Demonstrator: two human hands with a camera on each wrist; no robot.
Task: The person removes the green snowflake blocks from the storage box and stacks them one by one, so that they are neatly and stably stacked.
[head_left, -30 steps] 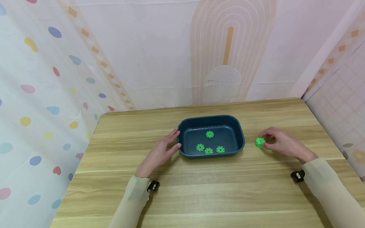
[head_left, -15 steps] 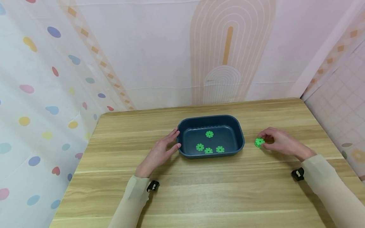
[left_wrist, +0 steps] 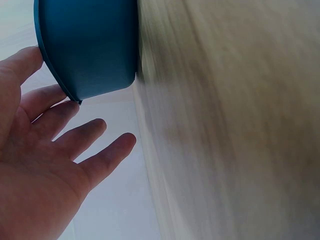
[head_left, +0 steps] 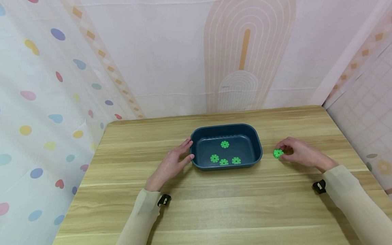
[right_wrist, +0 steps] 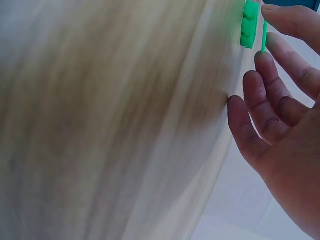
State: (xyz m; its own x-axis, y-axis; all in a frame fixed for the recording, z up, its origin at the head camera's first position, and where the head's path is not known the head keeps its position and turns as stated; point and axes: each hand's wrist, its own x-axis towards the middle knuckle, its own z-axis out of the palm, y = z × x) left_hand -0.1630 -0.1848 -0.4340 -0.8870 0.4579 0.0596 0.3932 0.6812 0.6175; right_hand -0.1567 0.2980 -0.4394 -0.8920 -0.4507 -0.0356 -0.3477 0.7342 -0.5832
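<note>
A dark blue rectangular bin stands on the table, with several green notched snowflake discs lying flat on its floor. My left hand is at the bin's left end, its fingers loosely extended and the fingertips touching the rim. To the right of the bin, my right hand pinches one thin green disc between thumb and fingertip. Directly under that disc sits a small stack of green discs on the tabletop. From above, the pinched disc mostly covers the stack.
The wood-grain table reaches back to a pale patterned curtain. Another curtain with coloured spots hangs along the left side. Black wrist cameras are strapped at both sleeves.
The right hand's disc has shifted slightly and now lines up over the stack. The left hand and the bin keep their places.
</note>
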